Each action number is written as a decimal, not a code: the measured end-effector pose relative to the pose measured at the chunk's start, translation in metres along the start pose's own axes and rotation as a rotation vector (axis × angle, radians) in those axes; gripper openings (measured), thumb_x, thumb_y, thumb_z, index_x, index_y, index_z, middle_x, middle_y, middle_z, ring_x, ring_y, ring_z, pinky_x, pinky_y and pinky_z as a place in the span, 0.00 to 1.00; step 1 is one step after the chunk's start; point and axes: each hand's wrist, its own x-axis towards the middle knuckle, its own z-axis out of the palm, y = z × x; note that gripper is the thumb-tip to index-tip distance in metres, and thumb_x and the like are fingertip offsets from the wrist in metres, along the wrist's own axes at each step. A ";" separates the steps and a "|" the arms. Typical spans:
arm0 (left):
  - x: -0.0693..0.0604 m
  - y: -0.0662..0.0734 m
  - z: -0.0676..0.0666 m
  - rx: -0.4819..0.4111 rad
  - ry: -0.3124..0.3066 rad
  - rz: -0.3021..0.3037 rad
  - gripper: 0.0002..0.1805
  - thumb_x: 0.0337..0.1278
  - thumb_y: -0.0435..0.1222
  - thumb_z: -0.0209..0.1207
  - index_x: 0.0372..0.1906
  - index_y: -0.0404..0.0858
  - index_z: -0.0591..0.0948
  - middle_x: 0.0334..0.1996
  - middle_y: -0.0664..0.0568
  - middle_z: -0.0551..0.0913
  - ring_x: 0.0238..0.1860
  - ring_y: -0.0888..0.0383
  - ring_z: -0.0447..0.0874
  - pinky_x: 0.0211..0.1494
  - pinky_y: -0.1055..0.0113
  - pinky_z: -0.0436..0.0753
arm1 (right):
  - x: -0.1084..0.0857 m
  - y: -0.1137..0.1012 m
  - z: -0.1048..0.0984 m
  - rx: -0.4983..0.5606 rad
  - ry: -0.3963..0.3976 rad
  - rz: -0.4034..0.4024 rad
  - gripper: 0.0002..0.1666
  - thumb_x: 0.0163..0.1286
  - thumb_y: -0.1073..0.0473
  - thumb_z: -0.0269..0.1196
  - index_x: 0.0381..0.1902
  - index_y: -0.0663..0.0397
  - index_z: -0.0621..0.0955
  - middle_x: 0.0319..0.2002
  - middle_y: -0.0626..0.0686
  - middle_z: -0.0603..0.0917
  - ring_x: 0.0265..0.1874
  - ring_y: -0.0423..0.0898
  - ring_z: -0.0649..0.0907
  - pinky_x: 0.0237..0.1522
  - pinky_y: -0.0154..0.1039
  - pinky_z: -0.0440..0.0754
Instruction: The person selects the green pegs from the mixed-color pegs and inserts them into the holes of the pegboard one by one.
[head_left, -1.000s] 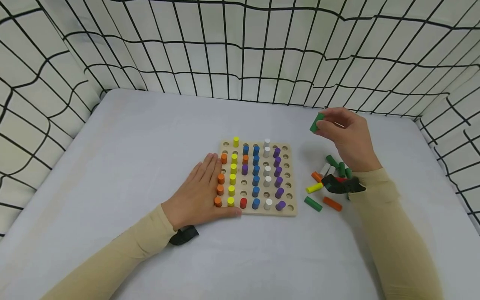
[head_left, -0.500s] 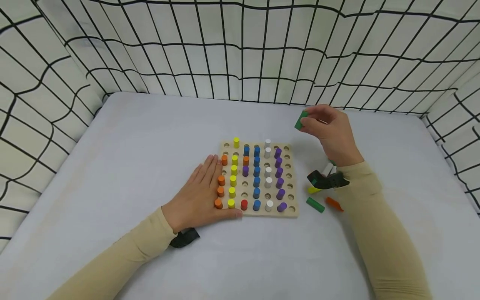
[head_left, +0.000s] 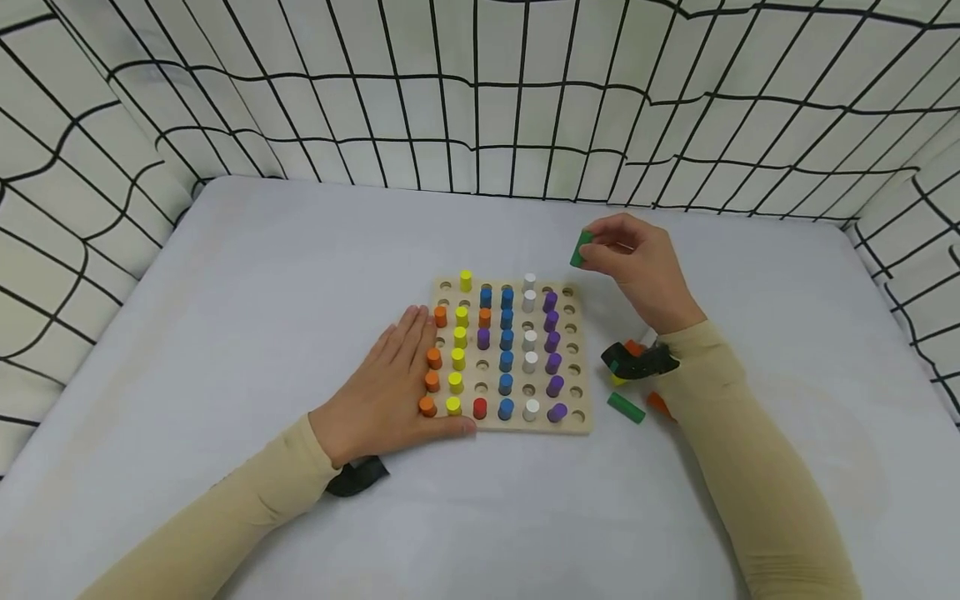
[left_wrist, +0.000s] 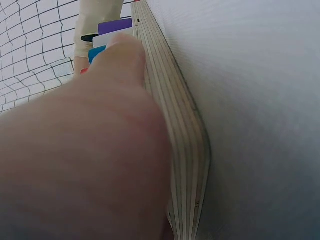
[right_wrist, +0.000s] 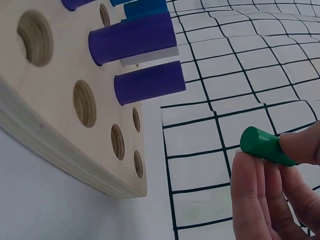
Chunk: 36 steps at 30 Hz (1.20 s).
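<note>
A square wooden pegboard [head_left: 585, 400] carries columns of orange, yellow, blue, white and purple pegs, plus one red peg [head_left: 480, 408]. Its rightmost column of holes has no pegs. My left hand [head_left: 390, 392] lies flat with straight fingers along the board's left edge, the thumb by the front edge; the left wrist view shows the thumb against the layered side. Beyond the board's far right corner, my right hand [head_left: 637, 262] pinches a green peg [right_wrist: 262, 145] between thumb and fingers, raised off the table and tilted.
Loose pegs lie right of the board, among them a green peg [head_left: 626, 407] and an orange peg [head_left: 660, 405]; the right wrist strap [head_left: 637, 361] and sleeve hide others. A black wire grid [head_left: 495, 117] stands around the white table [head_left: 315, 250].
My right hand has moved left with the green peg, from over the loose pegs' far side toward the board's far right corner. The left hand keeps its place on the board.
</note>
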 end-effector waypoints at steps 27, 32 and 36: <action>0.000 0.000 -0.001 -0.011 0.007 0.007 0.73 0.51 0.76 0.59 0.83 0.29 0.42 0.85 0.37 0.38 0.87 0.40 0.33 0.88 0.41 0.44 | 0.004 0.015 0.003 -0.127 -0.074 0.090 0.16 0.72 0.55 0.68 0.55 0.51 0.83 0.45 0.45 0.84 0.45 0.41 0.88 0.54 0.36 0.81; 0.000 0.000 -0.001 -0.009 0.003 0.003 0.73 0.51 0.76 0.58 0.83 0.29 0.42 0.85 0.37 0.38 0.87 0.40 0.33 0.88 0.42 0.44 | 0.005 0.018 0.003 -0.138 -0.087 0.107 0.16 0.71 0.56 0.68 0.55 0.51 0.82 0.48 0.46 0.86 0.48 0.42 0.86 0.58 0.38 0.79; -0.001 0.000 0.000 -0.007 0.003 0.007 0.73 0.52 0.76 0.58 0.83 0.29 0.43 0.85 0.37 0.38 0.87 0.40 0.32 0.88 0.42 0.44 | 0.005 0.020 0.002 -0.142 -0.094 0.125 0.16 0.72 0.56 0.68 0.55 0.51 0.82 0.49 0.46 0.85 0.50 0.43 0.85 0.59 0.40 0.78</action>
